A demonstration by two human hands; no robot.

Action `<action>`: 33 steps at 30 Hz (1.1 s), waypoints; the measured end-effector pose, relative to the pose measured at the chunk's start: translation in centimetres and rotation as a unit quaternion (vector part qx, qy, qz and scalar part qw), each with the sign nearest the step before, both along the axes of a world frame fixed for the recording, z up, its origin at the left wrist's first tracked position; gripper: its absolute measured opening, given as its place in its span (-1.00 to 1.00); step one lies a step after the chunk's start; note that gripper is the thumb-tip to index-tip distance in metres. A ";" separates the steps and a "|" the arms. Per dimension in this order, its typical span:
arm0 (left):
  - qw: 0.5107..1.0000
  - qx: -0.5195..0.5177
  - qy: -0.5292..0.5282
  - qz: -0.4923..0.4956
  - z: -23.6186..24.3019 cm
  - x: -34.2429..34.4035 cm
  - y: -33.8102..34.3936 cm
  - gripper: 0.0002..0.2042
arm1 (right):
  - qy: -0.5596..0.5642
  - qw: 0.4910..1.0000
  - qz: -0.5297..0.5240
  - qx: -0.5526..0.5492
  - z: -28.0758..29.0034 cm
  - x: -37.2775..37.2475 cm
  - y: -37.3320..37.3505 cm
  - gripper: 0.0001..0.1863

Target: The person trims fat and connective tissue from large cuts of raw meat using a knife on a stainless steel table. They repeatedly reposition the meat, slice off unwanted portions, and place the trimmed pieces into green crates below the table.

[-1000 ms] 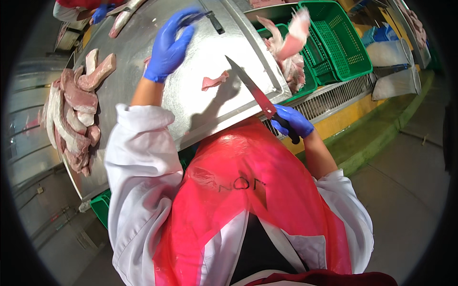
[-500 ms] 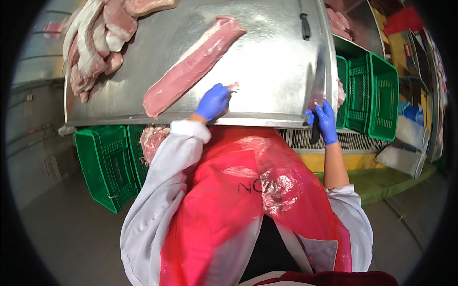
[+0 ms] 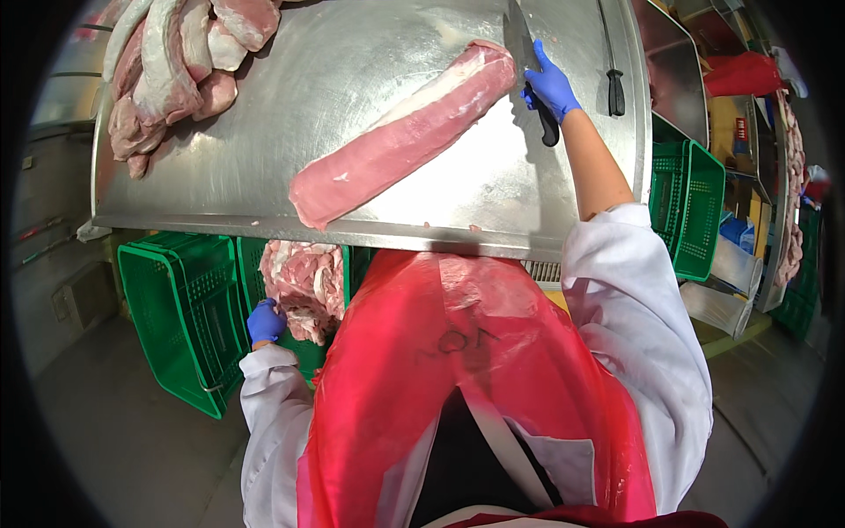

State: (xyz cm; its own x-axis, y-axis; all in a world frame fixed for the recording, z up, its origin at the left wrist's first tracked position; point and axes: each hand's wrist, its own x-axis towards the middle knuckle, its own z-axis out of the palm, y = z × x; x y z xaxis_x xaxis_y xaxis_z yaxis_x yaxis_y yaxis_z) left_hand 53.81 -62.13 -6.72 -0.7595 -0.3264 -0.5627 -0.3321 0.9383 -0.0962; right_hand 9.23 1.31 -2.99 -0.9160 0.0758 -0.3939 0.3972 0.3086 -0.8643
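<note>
A long pink loin (image 3: 405, 136) lies slantwise on the steel table (image 3: 264, 189). My right hand (image 3: 550, 84), in a blue glove, grips a black-handled knife (image 3: 519, 40) whose blade rests at the loin's far end. My left hand (image 3: 264, 322), also gloved in blue, hangs below the table edge. It touches the meat trimmings (image 3: 304, 286) piled in a green crate (image 3: 251, 264). Whether its fingers hold a piece is hidden.
Several large meat cuts (image 3: 176, 62) are heaped at the table's far left corner. A black-handled steel (image 3: 614, 88) lies near the right edge. Another green crate (image 3: 172, 317) stands under the table at left, and one more (image 3: 695, 207) at right. A red apron covers my front.
My left hand dropped from the table's near edge down to the crate of trimmings. My right hand carried the knife from the near edge up to the loin's far end.
</note>
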 end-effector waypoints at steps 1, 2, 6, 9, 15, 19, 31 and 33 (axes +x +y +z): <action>0.999 0.028 0.029 0.013 -0.3 -0.9 -0.4 -0.76 | -0.009 1.000 -0.007 0.000 -0.3 -0.5 -0.6 -0.18; 0.996 0.055 0.058 0.027 -0.5 -2.5 -0.3 -0.75 | -0.017 1.000 -0.014 0.000 -0.4 -0.8 -1.1 -0.17; 0.967 0.147 0.207 -0.008 2.7 -11.1 2.9 -0.77 | -0.049 0.998 -0.018 -0.022 -0.5 1.9 -1.8 -0.14; 0.931 0.231 0.280 -0.038 5.3 -17.9 4.7 -0.82 | -0.086 0.996 0.014 -0.025 1.9 8.4 -2.8 -0.13; 0.834 0.361 0.376 -0.181 7.1 -34.5 15.3 -0.82 | -0.085 0.992 -0.051 -0.083 1.6 4.6 -2.9 -0.17; 0.796 0.416 0.392 -0.200 6.2 -43.0 22.9 -0.84 | -0.098 0.992 0.048 -0.055 4.9 16.4 -3.9 -0.17; 0.888 0.269 0.197 -0.317 1.2 -54.1 46.8 -0.73 | -0.006 0.991 -0.102 -0.084 4.5 13.8 5.6 -0.16; 0.885 0.264 0.115 -0.366 1.0 -56.0 44.8 -0.74 | -0.025 0.986 -0.107 -0.121 3.8 13.5 5.5 -0.16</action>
State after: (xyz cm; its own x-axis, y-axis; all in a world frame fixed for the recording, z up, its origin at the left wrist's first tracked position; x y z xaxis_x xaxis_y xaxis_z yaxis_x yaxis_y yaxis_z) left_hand -2.21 -17.37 -5.71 -0.7730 0.5625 -0.2934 0.4296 0.8044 0.4104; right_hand 22.72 6.76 0.83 -0.8681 0.1642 -0.4684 0.4747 -0.0009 -0.8801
